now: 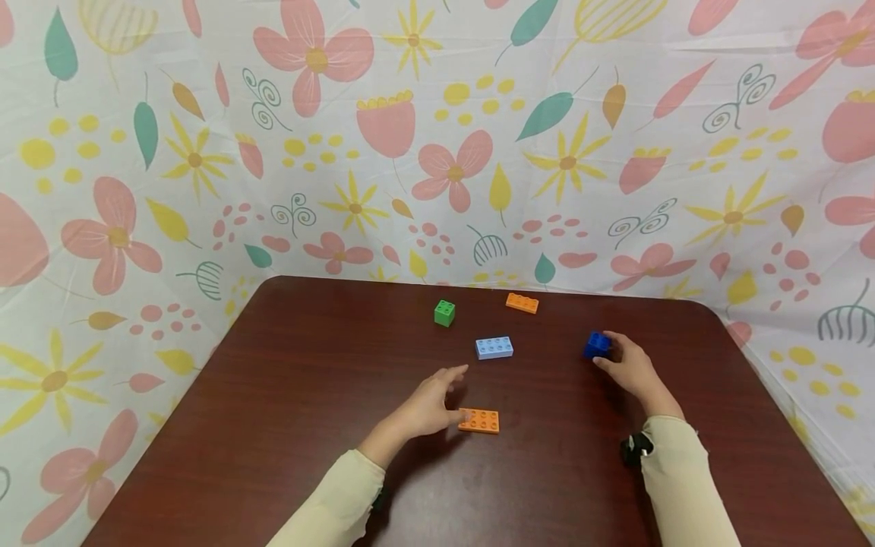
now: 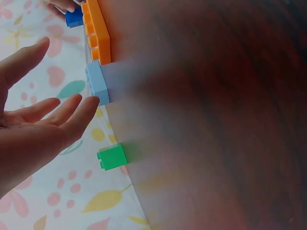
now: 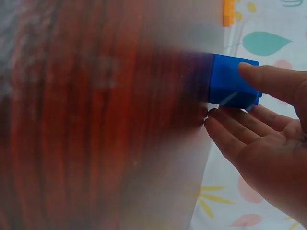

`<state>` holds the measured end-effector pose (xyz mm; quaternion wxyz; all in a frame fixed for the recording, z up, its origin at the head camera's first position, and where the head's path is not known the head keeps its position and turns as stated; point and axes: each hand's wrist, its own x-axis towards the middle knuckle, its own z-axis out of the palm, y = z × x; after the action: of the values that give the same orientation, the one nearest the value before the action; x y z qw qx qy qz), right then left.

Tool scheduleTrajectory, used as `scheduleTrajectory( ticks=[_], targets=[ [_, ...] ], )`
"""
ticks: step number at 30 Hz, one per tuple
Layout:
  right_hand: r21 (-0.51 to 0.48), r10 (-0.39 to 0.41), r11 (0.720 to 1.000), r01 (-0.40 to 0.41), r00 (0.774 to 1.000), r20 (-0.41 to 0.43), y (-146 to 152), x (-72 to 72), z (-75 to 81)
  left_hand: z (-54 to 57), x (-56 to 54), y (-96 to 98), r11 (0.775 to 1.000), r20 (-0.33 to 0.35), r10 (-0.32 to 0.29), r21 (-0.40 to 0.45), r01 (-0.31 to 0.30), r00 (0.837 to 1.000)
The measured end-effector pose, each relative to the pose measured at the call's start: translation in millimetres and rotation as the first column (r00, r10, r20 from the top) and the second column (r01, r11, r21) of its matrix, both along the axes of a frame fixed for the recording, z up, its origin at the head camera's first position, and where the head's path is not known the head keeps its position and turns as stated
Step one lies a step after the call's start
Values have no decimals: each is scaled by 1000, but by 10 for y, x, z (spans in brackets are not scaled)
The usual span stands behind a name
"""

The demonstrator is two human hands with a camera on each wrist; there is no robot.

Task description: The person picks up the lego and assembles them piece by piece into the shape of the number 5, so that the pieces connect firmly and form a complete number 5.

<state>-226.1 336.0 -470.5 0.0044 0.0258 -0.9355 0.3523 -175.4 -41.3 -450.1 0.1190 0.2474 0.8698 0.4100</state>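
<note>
1. Currently, the right hand [image 1: 629,368] pinches the dark blue brick [image 1: 598,345], thumb on one side, fingers on the other. The brick stands on the far right part of the table [image 1: 307,463].
2. Left hand [image 1: 429,404]: thumb and fingers spread apart, holding nothing. It is at the left end of the near orange brick [image 1: 485,421], centrally placed on the table.
3. Head view: the thumb overlaps the near orange brick, so contact cannot be judged. Left wrist view: a gap shows between thumb and brick.
4. Head view: the right fingers are partly hidden. Right wrist view: thumb tip on the brick's side wall, fingertips under the opposite side.
5. Head view only: the far orange brick [image 1: 522,303] in full, near the far edge. Farther left stands the green brick [image 1: 444,313]; the light blue brick [image 1: 494,348] lies between these and the near orange brick.
6. Dark blue brick: blocky, smooth-walled, studs up, with a pale streak on one wall.
7. Near orange brick: low, oblong, lying flat, two rows of studs up.
</note>
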Motion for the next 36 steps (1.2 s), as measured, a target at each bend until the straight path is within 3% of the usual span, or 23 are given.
scheduleTrajectory(
  ticks=[13,36],
  targets=[
    [-64,-62,996,63,998,15,-7,45,10,-82,28,34,998,36,-10,-65,12,999],
    [-121,-61,991,58,998,-18,-62,10,-17,-175,-4,54,996,38,1,-85,3,999]
  ],
)
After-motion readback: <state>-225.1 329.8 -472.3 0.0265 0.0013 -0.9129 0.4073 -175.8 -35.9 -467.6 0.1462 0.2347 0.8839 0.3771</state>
